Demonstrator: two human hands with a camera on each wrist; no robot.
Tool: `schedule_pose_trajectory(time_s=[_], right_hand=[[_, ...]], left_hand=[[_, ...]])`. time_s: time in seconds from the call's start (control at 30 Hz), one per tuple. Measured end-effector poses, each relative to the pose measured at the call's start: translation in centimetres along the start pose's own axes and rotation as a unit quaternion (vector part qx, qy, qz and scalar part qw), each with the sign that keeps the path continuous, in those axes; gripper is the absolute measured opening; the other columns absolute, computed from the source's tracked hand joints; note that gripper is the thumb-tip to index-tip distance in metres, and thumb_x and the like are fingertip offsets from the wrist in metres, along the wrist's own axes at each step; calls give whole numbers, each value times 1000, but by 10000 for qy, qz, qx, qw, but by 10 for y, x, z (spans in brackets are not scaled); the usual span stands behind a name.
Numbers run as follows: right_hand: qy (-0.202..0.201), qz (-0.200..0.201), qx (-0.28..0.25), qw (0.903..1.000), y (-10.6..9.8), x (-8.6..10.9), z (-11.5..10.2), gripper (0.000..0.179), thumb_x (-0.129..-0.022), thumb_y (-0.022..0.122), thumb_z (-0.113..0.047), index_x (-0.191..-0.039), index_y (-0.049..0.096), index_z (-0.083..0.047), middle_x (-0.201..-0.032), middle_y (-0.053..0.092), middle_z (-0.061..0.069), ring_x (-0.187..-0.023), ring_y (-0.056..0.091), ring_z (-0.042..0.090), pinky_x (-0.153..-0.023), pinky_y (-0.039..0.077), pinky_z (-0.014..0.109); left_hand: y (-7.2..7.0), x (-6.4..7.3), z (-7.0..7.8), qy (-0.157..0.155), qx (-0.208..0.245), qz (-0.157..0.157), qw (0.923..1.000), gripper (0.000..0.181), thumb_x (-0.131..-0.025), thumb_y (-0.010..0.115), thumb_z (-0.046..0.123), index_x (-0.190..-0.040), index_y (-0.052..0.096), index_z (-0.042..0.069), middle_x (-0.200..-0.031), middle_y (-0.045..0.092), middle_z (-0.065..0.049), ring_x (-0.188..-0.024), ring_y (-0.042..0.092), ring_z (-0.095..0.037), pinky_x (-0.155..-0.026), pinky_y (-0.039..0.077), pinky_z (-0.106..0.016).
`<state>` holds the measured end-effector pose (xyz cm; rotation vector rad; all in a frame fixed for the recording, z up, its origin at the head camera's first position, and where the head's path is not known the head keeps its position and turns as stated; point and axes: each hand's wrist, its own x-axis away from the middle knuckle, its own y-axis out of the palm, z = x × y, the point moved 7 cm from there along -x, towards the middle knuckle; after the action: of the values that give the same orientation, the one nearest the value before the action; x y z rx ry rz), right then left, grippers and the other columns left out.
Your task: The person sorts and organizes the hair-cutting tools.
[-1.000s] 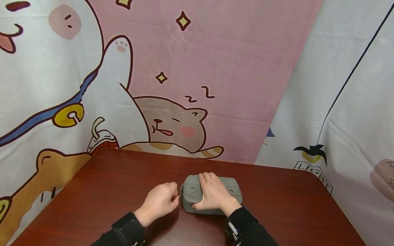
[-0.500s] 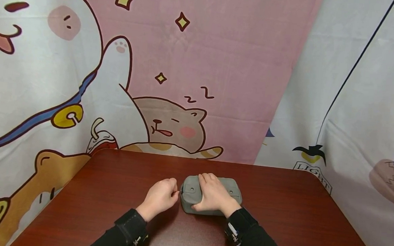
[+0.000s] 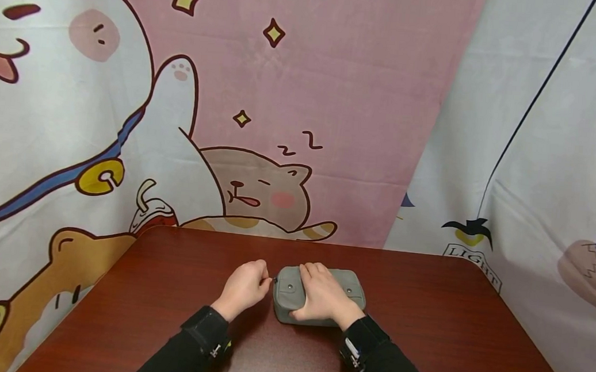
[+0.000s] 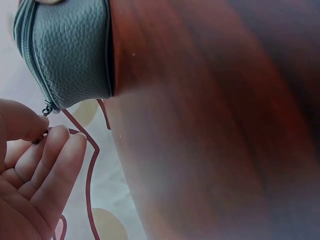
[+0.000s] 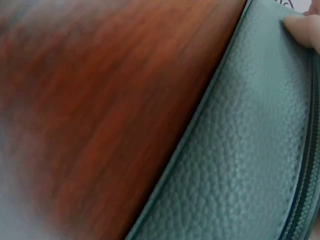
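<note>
A grey-green, pebbled leather zip pouch [image 3: 352, 283] lies on the table. My right hand [image 3: 323, 294] grips it across the top, thumb on the near side and fingers reaching over to the far side. In the right wrist view the thumb [image 5: 301, 31] presses into the leather above the zipper [image 5: 302, 192]. Beside the pouch's left end, my left hand [image 3: 244, 287] pinches a small dark zipper pull [image 4: 41, 136] between thumb and fingers. The slider [image 4: 47, 109] sits at the pouch's corner in the left wrist view, and the zipper teeth behind it look closed.
The reddish-brown wooden table [image 3: 433, 328] extends around the pouch, its far edge just beyond it. Behind hangs a cartoon-printed cloth [image 3: 364, 127] in pink and white.
My left hand has moved a little farther from me along the pouch's left end, with the zipper pull. My right hand and the pouch have stayed put.
</note>
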<state>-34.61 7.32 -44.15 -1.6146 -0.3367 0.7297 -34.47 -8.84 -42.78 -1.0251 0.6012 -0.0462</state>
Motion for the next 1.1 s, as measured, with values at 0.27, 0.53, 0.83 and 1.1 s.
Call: schedule_pose_trajectory(time_s=[0.27,0.53,0.83,1.1], right_hand=[[17,6,-11,10000,1,0,0,107,-61,80,-61,-137,49,7,-131,54,20,-122,49,34,-104,41,44],[-2,47,-64,10000,1,0,1,107,-61,80,-61,-136,49,8,-131,54,21,-122,49,34,-103,41,44],[-62,41,-24,10000,1,1,1,107,-60,80,-60,-136,49,8,-130,55,20,-121,50,34,-103,41,43],[-299,-82,-128,9994,-1,3,1,107,-60,81,-58,-138,48,8,-131,54,17,-122,49,31,-103,41,43]], left_hand=[[4,-8,-6,-205,81,33,9998,26,-85,77,6,-75,53,13,-65,48,6,-59,50,-9,-52,42,-25],[9,-16,-11,-455,143,-25,9989,24,-86,76,8,-76,54,13,-66,49,5,-59,48,-10,-53,41,-27],[12,-25,-13,-535,39,-38,9986,25,-84,78,6,-76,55,13,-69,55,3,-63,56,-14,-56,46,-29],[13,-27,-8,-318,-127,-125,9993,23,-85,78,7,-77,56,12,-70,55,2,-63,56,-15,-55,46,-29]])
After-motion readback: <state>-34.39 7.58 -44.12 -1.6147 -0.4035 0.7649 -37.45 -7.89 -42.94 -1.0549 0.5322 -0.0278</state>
